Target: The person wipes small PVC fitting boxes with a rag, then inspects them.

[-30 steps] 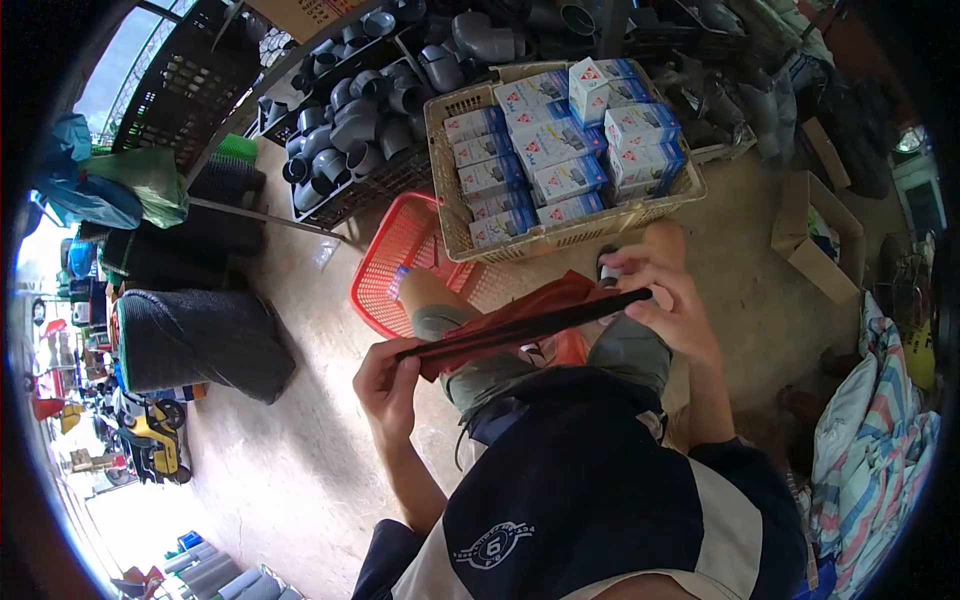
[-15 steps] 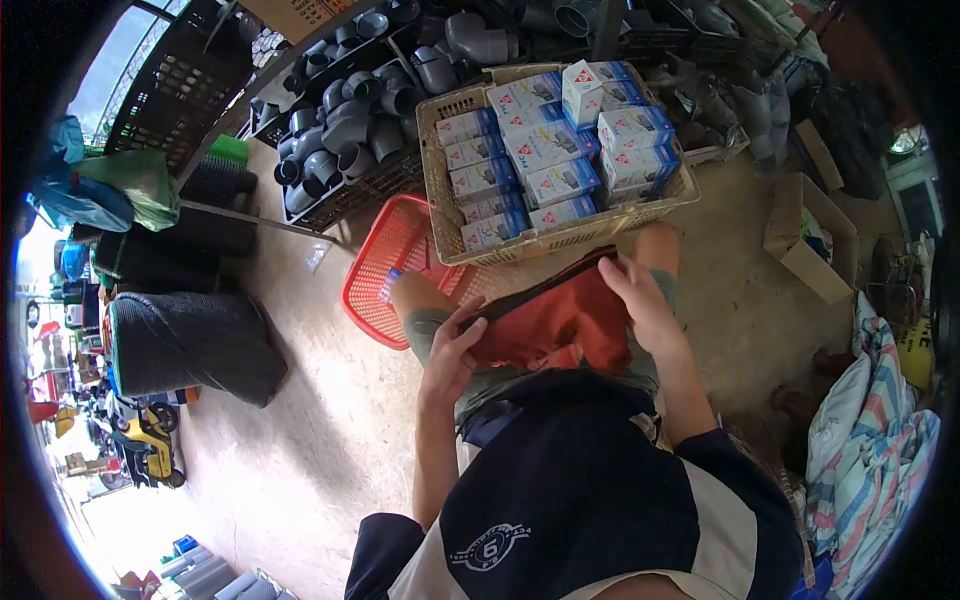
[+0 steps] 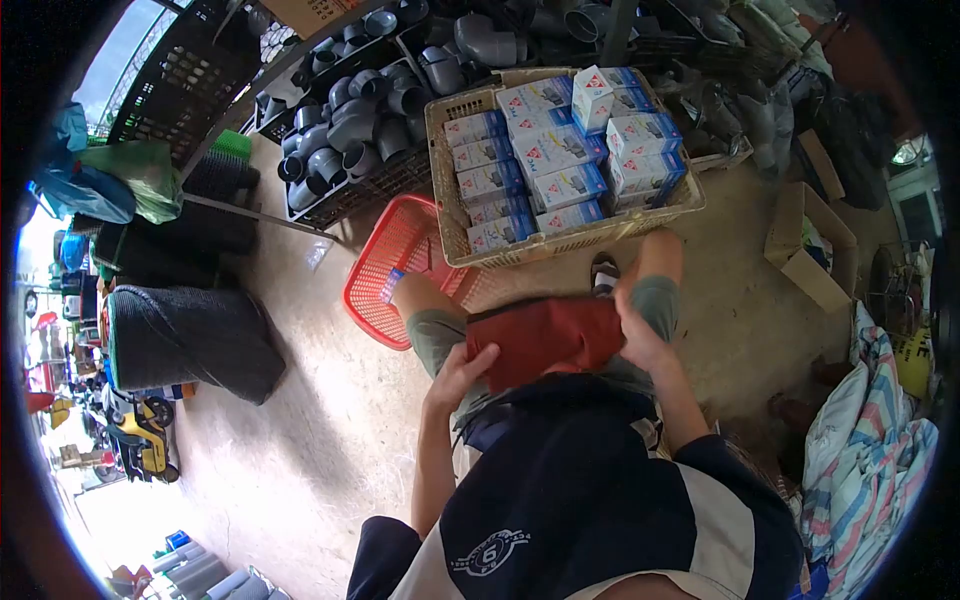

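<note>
A folded red cloth bag [image 3: 545,335] lies across my lap. My left hand [image 3: 458,378] presses on its left edge with the fingers spread over the fabric. My right hand [image 3: 636,332] grips its right edge, the fingers tucked under the cloth. Just beyond my knees stands a beige plastic basket [image 3: 446,210] packed with several small white-and-blue boxes [image 3: 558,150]. A red plastic basket [image 3: 385,262] sits on the floor to its left, partly under it.
Black crates of grey pipe fittings [image 3: 345,130] stand at the back left. A dark rolled mat [image 3: 195,340] lies at the left, an open cardboard box [image 3: 815,245] at the right, striped cloth [image 3: 880,450] at the lower right. The concrete floor [image 3: 290,440] is to my left.
The bag was stretched out long between both hands a second ago; it has since been folded and brought down onto my lap, with both hands closing in on it.
</note>
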Available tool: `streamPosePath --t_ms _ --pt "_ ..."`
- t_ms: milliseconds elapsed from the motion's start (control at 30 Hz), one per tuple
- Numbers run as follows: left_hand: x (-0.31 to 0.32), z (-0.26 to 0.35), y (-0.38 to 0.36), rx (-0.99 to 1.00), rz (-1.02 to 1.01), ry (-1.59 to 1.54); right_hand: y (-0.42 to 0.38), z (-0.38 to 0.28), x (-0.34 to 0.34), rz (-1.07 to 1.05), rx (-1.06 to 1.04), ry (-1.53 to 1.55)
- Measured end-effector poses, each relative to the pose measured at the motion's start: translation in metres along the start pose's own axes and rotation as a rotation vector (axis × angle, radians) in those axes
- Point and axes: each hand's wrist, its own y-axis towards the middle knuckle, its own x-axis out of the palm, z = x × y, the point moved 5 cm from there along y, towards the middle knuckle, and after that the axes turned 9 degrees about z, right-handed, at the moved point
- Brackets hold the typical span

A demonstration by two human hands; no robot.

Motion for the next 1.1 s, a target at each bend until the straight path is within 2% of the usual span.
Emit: streamPosePath --t_ms 33,67,167,200,267,400,500,600,900,1000,1067,1100 --pt "-0.004 -0.002 -0.003 -0.046 0.093 0.044 -0.009 -0.002 0.015 -0.06 0.0 -0.13" --pt "-0.005 0.0 -0.007 -0.036 0.104 -0.027 -0.02 -0.013 0.022 -0.129 0.037 -0.353" --pt "-0.017 0.01 -0.011 -0.12 0.111 0.065 -0.027 -0.026 0.031 -0.129 -0.001 -0.412" --pt "-0.019 0.009 -0.008 -0.078 0.153 0.061 -0.03 -0.03 0.032 -0.122 -0.016 -0.371" --pt "-0.016 0.011 -0.006 -0.017 0.114 -0.103 -0.032 -0.041 0.038 -0.11 -0.058 -0.291" --pt "0.006 0.048 -0.02 0.006 0.187 -0.372 -0.039 -0.057 0.051 -0.161 -0.094 -0.228" --pt "-0.016 0.043 -0.018 -0.011 0.014 -0.207 -0.033 -0.06 0.05 -0.165 -0.151 -0.341" --pt "-0.018 0.045 -0.014 0.09 0.115 -0.033 -0.027 -0.061 0.047 -0.167 -0.136 -0.411" --pt "-0.015 0.054 -0.02 0.152 0.155 -0.011 -0.039 -0.079 0.062 -0.174 -0.229 -0.504" --pt "-0.009 0.067 -0.026 0.293 0.271 0.014 -0.037 -0.076 0.056 -0.057 -0.309 -0.567" --pt "-0.016 0.068 -0.025 0.54 0.383 0.34 -0.034 -0.073 0.049 0.059 -0.344 -0.666" --pt "-0.015 0.074 -0.028 0.66 0.434 0.506 -0.038 -0.077 0.054 0.09 -0.437 -0.672"
